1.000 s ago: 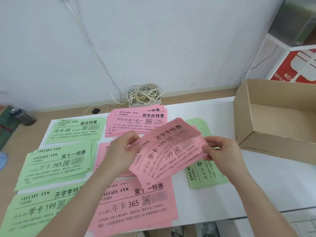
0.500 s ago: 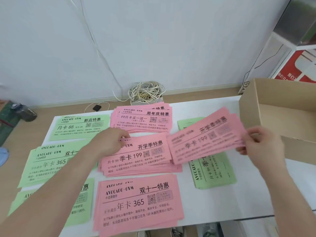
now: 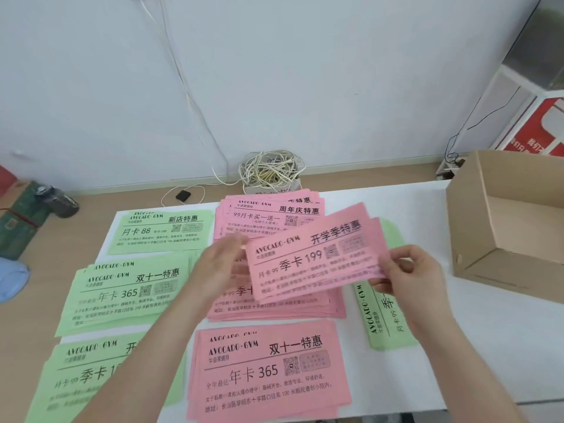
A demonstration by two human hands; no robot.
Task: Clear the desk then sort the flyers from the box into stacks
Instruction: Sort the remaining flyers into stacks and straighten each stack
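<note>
Sheaf of pink flyers (image 3: 317,257) tilts above the middle pink stack (image 3: 274,308), right hand (image 3: 409,271) pinching its right edge, left hand (image 3: 222,267) at its left edge, grip blurred, indeterminate.

Pink rectangular paper flyers (image 3: 268,370) bearing black print, filling desk centre. Pale green paper flyers (image 3: 122,294) bearing black print along left edge. Plain white desk top (image 3: 396,203) showing between. Plain brown cardboard box (image 3: 512,270) sitting at right edge.
</note>
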